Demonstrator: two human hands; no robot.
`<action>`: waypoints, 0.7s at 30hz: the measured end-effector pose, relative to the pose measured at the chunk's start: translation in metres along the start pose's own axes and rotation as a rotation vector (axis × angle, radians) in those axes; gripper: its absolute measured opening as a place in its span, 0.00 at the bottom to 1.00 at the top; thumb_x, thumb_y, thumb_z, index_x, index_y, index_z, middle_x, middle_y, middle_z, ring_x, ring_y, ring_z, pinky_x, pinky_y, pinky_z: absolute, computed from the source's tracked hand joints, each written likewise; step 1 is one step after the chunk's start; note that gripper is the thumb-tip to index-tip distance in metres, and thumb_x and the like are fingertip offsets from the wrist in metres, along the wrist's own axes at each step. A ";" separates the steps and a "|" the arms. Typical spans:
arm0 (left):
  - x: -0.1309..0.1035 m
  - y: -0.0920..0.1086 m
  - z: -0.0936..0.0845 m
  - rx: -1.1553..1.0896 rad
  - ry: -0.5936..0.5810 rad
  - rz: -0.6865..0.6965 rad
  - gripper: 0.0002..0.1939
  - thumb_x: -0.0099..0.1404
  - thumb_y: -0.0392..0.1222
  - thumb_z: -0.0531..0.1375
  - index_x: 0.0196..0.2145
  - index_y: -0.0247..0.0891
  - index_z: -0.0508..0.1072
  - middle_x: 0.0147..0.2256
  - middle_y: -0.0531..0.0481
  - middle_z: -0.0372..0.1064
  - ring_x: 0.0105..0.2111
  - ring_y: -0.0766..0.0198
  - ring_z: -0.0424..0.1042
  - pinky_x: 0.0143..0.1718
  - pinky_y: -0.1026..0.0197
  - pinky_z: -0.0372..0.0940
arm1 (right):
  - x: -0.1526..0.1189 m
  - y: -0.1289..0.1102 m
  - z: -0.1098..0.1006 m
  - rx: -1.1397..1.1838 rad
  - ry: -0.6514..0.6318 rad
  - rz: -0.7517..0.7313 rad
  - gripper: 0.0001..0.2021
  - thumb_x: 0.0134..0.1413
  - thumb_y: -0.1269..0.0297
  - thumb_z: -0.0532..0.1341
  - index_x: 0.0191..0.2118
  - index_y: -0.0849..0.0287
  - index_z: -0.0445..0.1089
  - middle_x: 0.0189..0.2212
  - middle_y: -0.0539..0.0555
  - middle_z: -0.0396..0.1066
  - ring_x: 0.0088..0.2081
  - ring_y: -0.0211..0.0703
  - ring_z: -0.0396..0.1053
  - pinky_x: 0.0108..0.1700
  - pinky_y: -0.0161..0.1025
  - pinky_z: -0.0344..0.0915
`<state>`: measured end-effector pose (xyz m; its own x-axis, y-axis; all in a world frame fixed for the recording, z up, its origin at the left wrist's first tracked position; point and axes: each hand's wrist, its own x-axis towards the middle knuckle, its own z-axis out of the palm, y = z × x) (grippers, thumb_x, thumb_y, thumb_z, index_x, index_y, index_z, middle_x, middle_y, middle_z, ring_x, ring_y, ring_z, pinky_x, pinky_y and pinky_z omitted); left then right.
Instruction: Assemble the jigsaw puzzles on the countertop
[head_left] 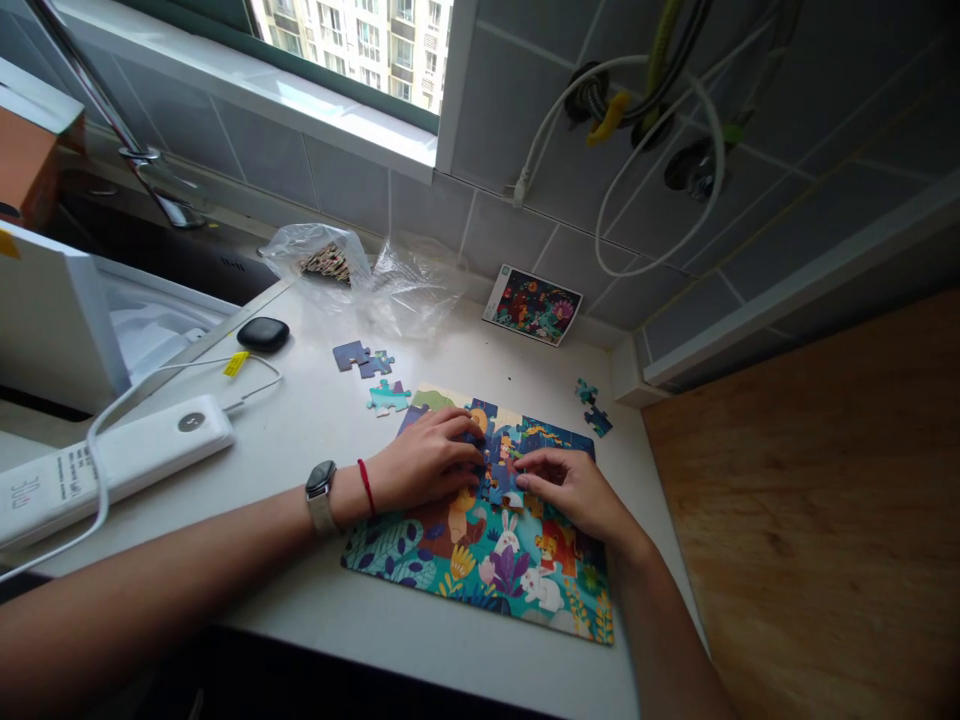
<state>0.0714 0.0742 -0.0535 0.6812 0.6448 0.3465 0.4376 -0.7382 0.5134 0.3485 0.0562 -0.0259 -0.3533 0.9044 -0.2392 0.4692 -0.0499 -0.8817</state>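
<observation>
Your left hand [427, 455] lies palm down across the upper left of the jigsaw puzzle [487, 550], its grip loosely spread and the fingers resting on the pieces near the middle. Your right hand [577, 490] comes in from the other side, its grip narrow, thumb and forefinger close together at the middle pieces; you cannot tell from this view whether they pinch one. The puzzle lies flat on the desk [450, 365] under both your hands, rabbits showing in its lower part.

To your left, the white power bank [150, 470] carries large characters that seem to start with "30"; its smaller print is too small to read. The yellow tag [235, 364] on the cable and the picture card [532, 305] by the wall show no legible writing.
</observation>
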 end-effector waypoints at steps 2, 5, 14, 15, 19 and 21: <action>0.000 0.000 0.000 -0.019 -0.012 0.008 0.08 0.71 0.46 0.67 0.46 0.45 0.82 0.52 0.44 0.75 0.57 0.47 0.69 0.57 0.45 0.68 | 0.000 -0.001 0.001 0.030 -0.011 -0.007 0.14 0.54 0.53 0.72 0.41 0.56 0.83 0.39 0.56 0.83 0.39 0.49 0.78 0.43 0.44 0.74; 0.000 0.000 0.000 -0.034 -0.005 0.007 0.08 0.72 0.46 0.65 0.47 0.45 0.82 0.52 0.43 0.75 0.57 0.48 0.69 0.58 0.44 0.68 | 0.001 0.000 0.003 0.004 0.012 -0.013 0.14 0.56 0.53 0.71 0.43 0.56 0.83 0.37 0.55 0.83 0.35 0.47 0.77 0.38 0.42 0.73; -0.002 -0.001 -0.001 0.026 -0.041 0.041 0.08 0.74 0.42 0.63 0.47 0.45 0.81 0.55 0.44 0.74 0.61 0.46 0.66 0.60 0.38 0.67 | 0.004 0.006 0.005 -0.038 0.051 -0.066 0.10 0.55 0.57 0.72 0.40 0.55 0.84 0.29 0.52 0.79 0.28 0.41 0.71 0.28 0.36 0.65; -0.002 -0.001 -0.002 0.034 -0.052 0.055 0.08 0.74 0.42 0.63 0.48 0.45 0.81 0.56 0.44 0.74 0.61 0.46 0.66 0.60 0.38 0.67 | 0.005 0.006 0.005 -0.037 0.071 -0.078 0.09 0.54 0.57 0.72 0.38 0.55 0.84 0.27 0.51 0.78 0.27 0.41 0.70 0.28 0.36 0.64; -0.001 0.000 -0.005 0.029 -0.083 0.100 0.09 0.74 0.44 0.63 0.49 0.45 0.80 0.57 0.44 0.73 0.62 0.45 0.66 0.60 0.38 0.68 | 0.007 0.008 0.003 -0.025 0.139 -0.122 0.10 0.55 0.55 0.70 0.35 0.56 0.82 0.25 0.51 0.76 0.26 0.41 0.68 0.27 0.36 0.62; -0.001 0.003 -0.006 0.021 -0.110 0.123 0.10 0.74 0.44 0.63 0.51 0.45 0.80 0.58 0.44 0.72 0.64 0.45 0.64 0.63 0.37 0.67 | 0.008 0.009 0.002 -0.012 0.184 -0.132 0.11 0.58 0.54 0.68 0.34 0.57 0.81 0.26 0.51 0.77 0.27 0.41 0.69 0.28 0.36 0.63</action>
<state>0.0683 0.0726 -0.0476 0.7902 0.5245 0.3170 0.3582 -0.8150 0.4555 0.3485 0.0621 -0.0370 -0.2595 0.9648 -0.0429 0.4387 0.0782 -0.8952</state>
